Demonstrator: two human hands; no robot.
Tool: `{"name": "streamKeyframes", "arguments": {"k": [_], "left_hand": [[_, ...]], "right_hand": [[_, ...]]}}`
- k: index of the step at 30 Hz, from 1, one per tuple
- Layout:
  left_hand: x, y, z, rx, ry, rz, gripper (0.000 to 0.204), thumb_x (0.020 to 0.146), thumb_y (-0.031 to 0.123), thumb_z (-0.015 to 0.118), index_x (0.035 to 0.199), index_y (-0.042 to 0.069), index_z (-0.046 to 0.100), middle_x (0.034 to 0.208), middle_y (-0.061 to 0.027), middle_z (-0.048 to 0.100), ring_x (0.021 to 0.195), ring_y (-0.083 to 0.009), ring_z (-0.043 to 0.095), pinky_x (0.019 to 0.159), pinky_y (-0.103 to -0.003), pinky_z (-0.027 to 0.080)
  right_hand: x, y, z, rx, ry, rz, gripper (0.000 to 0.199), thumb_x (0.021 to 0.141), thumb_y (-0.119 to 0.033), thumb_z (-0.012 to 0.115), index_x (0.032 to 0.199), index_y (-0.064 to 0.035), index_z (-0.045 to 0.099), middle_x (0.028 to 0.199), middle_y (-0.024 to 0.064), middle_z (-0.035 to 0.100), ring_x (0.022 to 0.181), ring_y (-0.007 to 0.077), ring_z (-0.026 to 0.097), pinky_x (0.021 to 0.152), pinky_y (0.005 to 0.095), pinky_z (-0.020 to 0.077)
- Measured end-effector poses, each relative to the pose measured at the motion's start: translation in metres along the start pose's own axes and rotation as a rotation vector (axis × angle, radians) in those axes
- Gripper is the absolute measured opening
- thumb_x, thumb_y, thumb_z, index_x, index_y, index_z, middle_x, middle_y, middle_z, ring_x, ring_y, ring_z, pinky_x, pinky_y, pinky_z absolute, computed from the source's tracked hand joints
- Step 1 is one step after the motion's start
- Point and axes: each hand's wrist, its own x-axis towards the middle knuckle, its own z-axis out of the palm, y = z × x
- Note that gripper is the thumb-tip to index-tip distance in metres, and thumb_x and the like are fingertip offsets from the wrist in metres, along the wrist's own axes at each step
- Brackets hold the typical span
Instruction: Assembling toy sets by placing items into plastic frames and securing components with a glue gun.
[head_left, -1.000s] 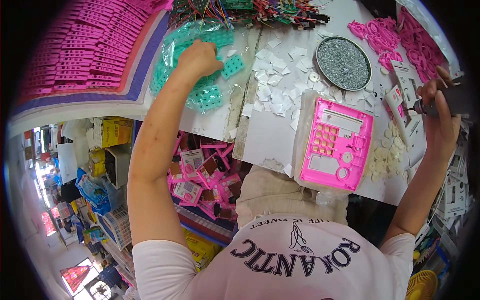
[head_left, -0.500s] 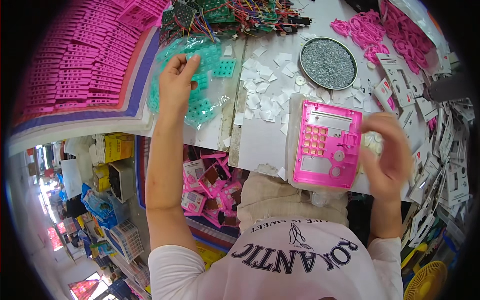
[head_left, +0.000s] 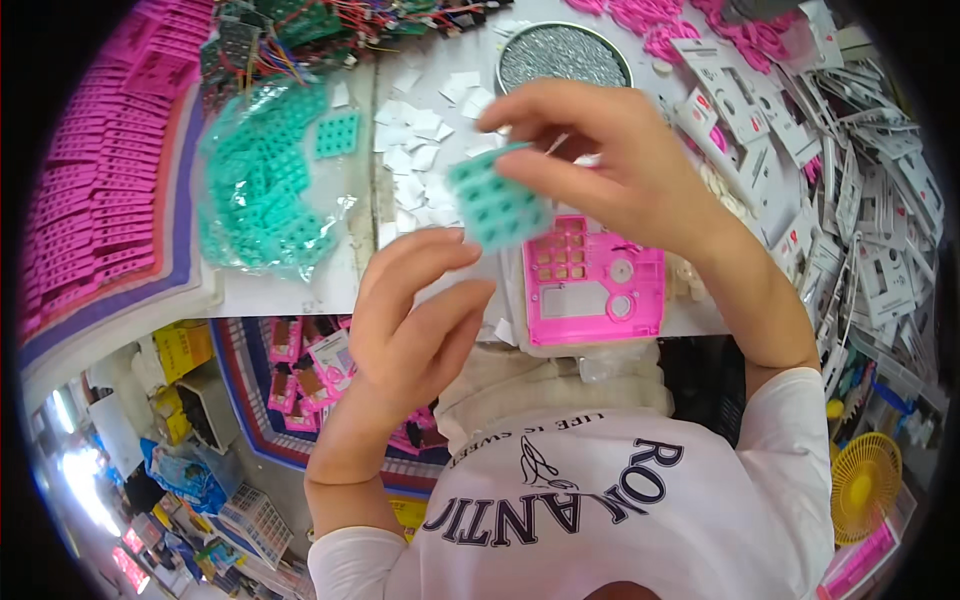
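Above the bench edge, my left hand (head_left: 415, 320) hovers open-fingered just left of the teal rubber keypad square (head_left: 497, 205), which my right hand (head_left: 610, 165) pinches directly over the pink plastic calculator frame (head_left: 595, 285).

white worktable (head_left: 300, 290), cluttered floor (head_left: 150, 450) below

On your white tabletop (head_left: 300, 290) sits a clear bag of teal keypads (head_left: 255, 190), with scattered white paper squares (head_left: 415, 160) beside it. A round tin of silvery bits (head_left: 563, 55) stands farther back, and pink plastic strips (head_left: 90, 190) are stacked at your left.
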Motion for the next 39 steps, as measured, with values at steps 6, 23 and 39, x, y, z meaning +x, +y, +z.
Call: {"name": "streamKeyframes", "arguments": {"k": [6, 23, 39], "left_hand": [[-0.032, -0.014, 0.018, -0.133, 0.057, -0.293, 0.025, 0.077, -0.011, 0.069, 0.098, 0.003, 0.068, 0.108, -0.0130, 0.068, 0.102, -0.0317, 0.065, 0.088, -0.040, 0.052], [-0.032, -0.021, 0.030, -0.167, 0.017, -0.299, 0.024, 0.076, -0.008, 0.072, 0.098, 0.004, 0.069, 0.103, -0.0110, 0.069, 0.097, -0.0292, 0.064, 0.083, -0.038, 0.051], [0.059, -0.062, -0.007, 0.071, -0.066, -0.103, 0.017, 0.079, 0.001, 0.075, 0.095, 0.005, 0.070, 0.093, -0.0097, 0.070, 0.090, -0.0310, 0.067, 0.080, -0.040, 0.052]], "right_hand": [[-0.073, 0.019, -0.008, -0.210, -0.076, -0.045, 0.020, 0.082, -0.007, 0.078, 0.102, -0.0034, 0.074, 0.086, 0.0083, 0.068, 0.078, 0.0235, 0.061, 0.069, 0.0344, 0.0473], [-0.085, 0.034, -0.005, -0.725, -0.044, -0.208, 0.052, 0.076, -0.020, 0.084, 0.121, -0.0031, 0.065, 0.123, 0.0152, 0.064, 0.107, 0.0344, 0.060, 0.087, 0.0426, 0.0518], [-0.105, -0.008, 0.030, -0.883, -0.621, 0.077, 0.105, 0.076, -0.066, 0.069, 0.147, 0.0066, 0.043, 0.161, 0.0285, 0.030, 0.154, 0.0432, 0.021, 0.117, 0.0718, 0.0145]]}}
